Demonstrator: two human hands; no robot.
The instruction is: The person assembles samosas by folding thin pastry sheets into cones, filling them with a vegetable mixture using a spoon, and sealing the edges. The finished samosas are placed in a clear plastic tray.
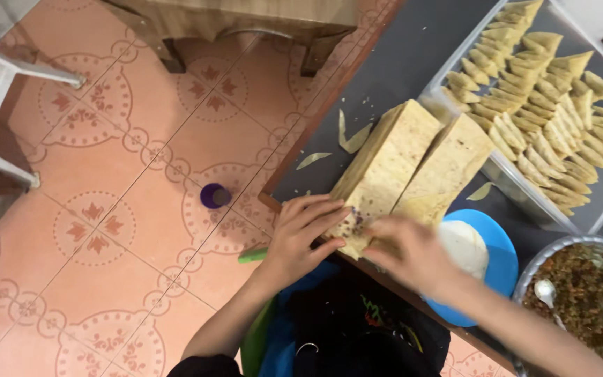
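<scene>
Closest to the lens, dark clothing with a blue garment fills the bottom of the view, and both forearms rise out of it toward the table edge. Left hand lies palm down, fingers spread and pressing on the near end of the pale speckled stack of thin pastry sheets, right at the corner of the dark grey table. Right hand is blurred, curled over the same near end beside the second, matching pale stack; whether it pinches a sheet I cannot tell. Both stacks run lengthwise away from the person, slanting up and to the right, their near ends at the table's brown rim. Just right of the hands sits a round blue plate with a white disc of dough; beyond it, a metal bowl of brown filling with a spoon. Farther back a clear tray of folded triangular pastries takes the far side. Left of the table the pink patterned tile floor lies open, with a small purple cup on it
</scene>
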